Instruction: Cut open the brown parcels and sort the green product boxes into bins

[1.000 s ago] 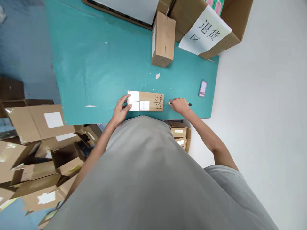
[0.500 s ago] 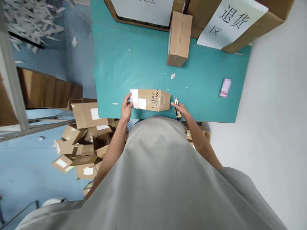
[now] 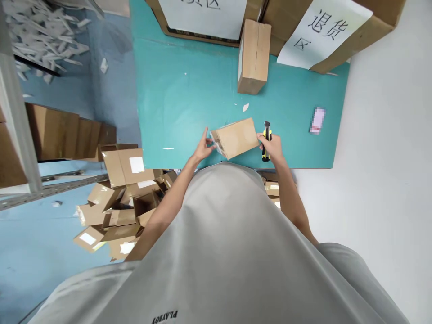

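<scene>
A small cardboard box [image 3: 239,137] sits at a slant over the front of the green table, a plain brown face up and a paper label folded over its left end. At that left end is my left hand [image 3: 204,147], fingers spread, its fingertips at the labelled edge rather than wrapped round it. My right hand [image 3: 272,146] is closed on a yellow-and-black utility knife [image 3: 266,143], whose head points away from me. The thumb side of this hand touches or nearly touches the box's right end.
On the green table [image 3: 182,99] stand a taped carton [image 3: 254,58] and large boxes with paper signs [image 3: 326,31] at the back. A blurred pink item [image 3: 317,120] lies right. Discarded cartons [image 3: 123,216] heap on the floor at left; a white wall [image 3: 381,135] rises at right.
The box has been turned over and swung askew, so its handwritten, labelled face no longer shows. Both hands moved right; the right hand also moved farther from me with the knife.
</scene>
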`<action>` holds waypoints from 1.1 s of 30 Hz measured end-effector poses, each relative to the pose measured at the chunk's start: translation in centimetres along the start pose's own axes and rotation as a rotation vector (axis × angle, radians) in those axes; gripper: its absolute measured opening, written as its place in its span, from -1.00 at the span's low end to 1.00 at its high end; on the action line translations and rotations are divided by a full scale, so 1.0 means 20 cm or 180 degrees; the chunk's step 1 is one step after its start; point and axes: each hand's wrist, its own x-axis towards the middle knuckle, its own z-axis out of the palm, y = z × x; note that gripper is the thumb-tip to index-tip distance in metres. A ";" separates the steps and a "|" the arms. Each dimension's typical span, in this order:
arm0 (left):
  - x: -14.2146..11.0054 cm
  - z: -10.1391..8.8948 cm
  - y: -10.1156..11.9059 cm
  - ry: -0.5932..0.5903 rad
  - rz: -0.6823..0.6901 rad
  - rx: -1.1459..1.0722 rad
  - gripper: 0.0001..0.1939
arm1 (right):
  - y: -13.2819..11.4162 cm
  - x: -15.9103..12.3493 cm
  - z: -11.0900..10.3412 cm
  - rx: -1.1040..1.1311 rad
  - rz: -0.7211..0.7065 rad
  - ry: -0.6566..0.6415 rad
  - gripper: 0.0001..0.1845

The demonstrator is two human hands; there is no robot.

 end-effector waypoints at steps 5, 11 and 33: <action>-0.02 0.00 0.15 -0.0353 0.0206 0.0058 0.01 | -0.07 -0.06 -0.02 -0.0646 -0.0279 0.0234 -0.58; -0.13 -0.13 0.45 0.0002 0.0790 -0.0193 -0.48 | -0.13 -0.23 0.06 -0.1548 -0.0535 0.0652 -0.42; -0.03 -0.12 0.54 -0.0051 0.0842 -0.0282 -0.72 | -0.44 -0.49 0.41 -0.3131 -0.0465 -0.0805 -0.36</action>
